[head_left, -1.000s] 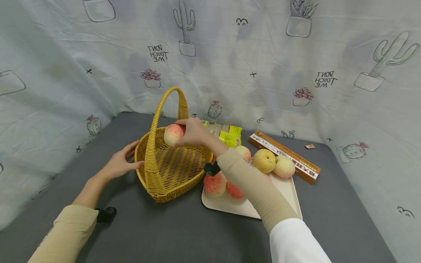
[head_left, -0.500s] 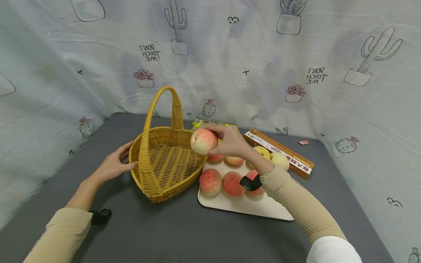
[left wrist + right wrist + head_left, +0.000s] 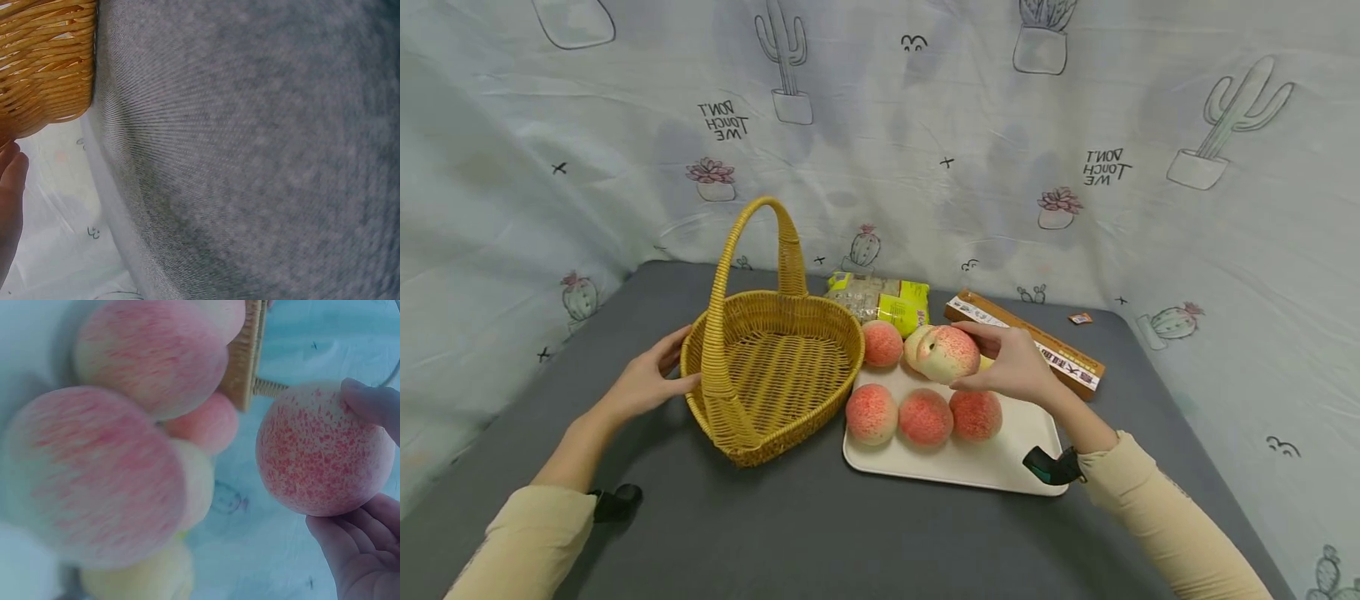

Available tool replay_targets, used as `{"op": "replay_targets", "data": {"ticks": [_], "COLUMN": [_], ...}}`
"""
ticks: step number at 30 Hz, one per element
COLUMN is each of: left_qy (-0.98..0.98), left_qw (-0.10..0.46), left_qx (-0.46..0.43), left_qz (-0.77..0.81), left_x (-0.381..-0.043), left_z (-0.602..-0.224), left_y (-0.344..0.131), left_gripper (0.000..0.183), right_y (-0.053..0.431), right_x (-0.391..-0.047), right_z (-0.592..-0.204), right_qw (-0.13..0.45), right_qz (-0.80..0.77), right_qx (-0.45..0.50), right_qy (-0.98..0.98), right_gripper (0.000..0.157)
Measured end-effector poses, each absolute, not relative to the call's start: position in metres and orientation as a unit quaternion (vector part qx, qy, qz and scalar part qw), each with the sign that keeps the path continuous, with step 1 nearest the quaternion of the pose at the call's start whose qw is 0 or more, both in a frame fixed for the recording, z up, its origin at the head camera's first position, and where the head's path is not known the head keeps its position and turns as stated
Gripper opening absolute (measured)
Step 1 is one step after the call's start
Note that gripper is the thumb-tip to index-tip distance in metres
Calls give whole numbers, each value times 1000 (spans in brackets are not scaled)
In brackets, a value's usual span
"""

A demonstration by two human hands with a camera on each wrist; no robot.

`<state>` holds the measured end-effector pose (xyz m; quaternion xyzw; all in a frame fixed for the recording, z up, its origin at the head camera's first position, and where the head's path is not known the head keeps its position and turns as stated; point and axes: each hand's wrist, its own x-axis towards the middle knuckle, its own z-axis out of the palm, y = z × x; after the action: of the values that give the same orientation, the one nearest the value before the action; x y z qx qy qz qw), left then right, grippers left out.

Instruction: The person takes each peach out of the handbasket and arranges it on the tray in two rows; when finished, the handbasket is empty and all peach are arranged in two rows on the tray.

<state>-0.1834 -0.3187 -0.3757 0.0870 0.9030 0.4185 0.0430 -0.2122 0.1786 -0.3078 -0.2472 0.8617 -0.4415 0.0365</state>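
My right hand point(image 3: 1018, 362) pinches a red-and-cream peach point(image 3: 952, 353) between thumb and fingers, held above the far row of fruit on the white tray point(image 3: 1022, 454). In the right wrist view the peach point(image 3: 325, 450) sits apart from the other fruit. Three reddish peaches point(image 3: 926, 417) line the tray's near side; another red peach point(image 3: 882, 343) lies at its far left, and paler fruit is partly hidden behind the held one. My left hand point(image 3: 643, 379) rests against the left side of a yellow woven basket point(image 3: 782, 375), fingers extended at its rim. The basket's woven bottom shows.
Behind the tray lie a clear-and-yellow food packet point(image 3: 887, 298) and a long brown box point(image 3: 1075, 372). A small orange sachet point(image 3: 1080, 318) is near the grey table's point(image 3: 820, 533) back right. The basket's tall handle point(image 3: 718, 308) arches up; a patterned cloth point(image 3: 880, 150) hangs behind.
My right hand has carried the peach from over the basket rightward to above the tray. The left hand stays at the basket, and the head view has shifted slightly.
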Motion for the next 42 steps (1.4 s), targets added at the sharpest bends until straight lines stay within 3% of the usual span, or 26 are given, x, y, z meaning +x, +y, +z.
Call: {"op": "replay_targets", "data": {"ticks": [10, 21, 42], "left_qy": [901, 903, 903], "left_qw": [47, 49, 48], "left_qx": [79, 77, 82], "left_qz": [423, 420, 419], "left_x": [-182, -182, -182], "left_z": [-377, -376, -377], "left_y": [-320, -319, -319], "left_gripper": [89, 89, 89], "right_y": [223, 261, 283], "right_x": [-186, -163, -154], "right_z": [-323, -330, -357], "right_qw": [19, -15, -3], "right_qz": [-442, -421, -370], "right_qx": [-199, -153, -105], "right_qy": [874, 894, 923], "right_gripper": [73, 81, 76]}}
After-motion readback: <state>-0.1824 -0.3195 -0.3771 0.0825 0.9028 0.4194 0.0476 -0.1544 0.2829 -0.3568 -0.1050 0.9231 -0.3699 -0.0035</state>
